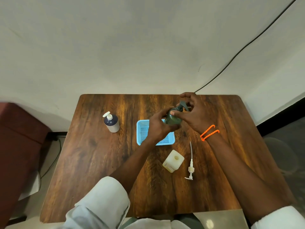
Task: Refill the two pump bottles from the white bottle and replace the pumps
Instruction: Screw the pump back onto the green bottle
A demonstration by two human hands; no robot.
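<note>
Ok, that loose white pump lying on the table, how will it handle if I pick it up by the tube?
The loose white pump would probably feel very light. Its thin tube already bows slightly, so expect it to flex and the heavier head to swing. Lying flat beside the open square bottle, it seems unlikely to roll far.

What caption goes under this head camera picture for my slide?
Both hands, left hand and right hand, hold a green pump bottle above a blue basket; a loose white pump lies on the table.

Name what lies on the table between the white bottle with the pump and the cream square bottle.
In the head view, the blue basket sits between the white bottle and the cream square bottle; the left forearm also crosses above that stretch.
</note>
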